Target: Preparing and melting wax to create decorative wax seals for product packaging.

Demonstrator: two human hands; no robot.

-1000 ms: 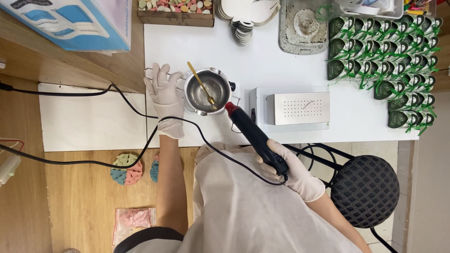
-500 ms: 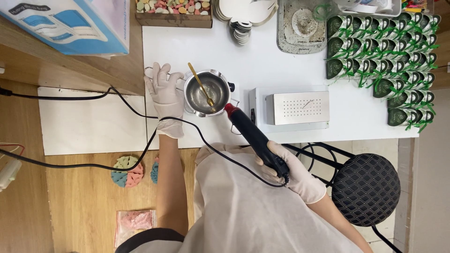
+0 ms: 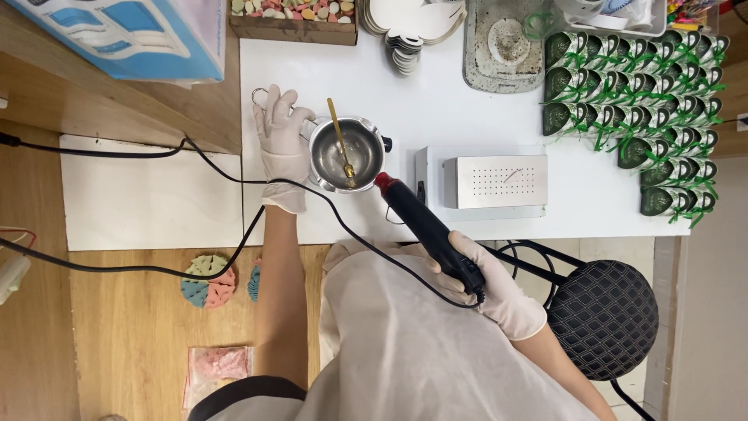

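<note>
The left hand, in a white glove, lies flat on the white table with its fingers curled loosely about the wire handle of one small steel pot; the palm touches the pot's left wall. The pot stands on the table, just left of one perforated metal box. One gold spoon leans inside the pot, bowl down, stem pointing up and away from the person. The right hand, also gloved, is closed fully around the grip of one black heat gun; the gun's red nozzle sits just beside the lower right rim of the pot. One black cable runs from the gun's base, crosses the left wrist and leaves toward the left edge. At the right end of the table stand green packets tied with green ribbon, in four to five rows; overlap prevents an exact count. One grey tray and one box of pastel pieces sit along the far edge. One black stool stands under the table's near edge.
</note>
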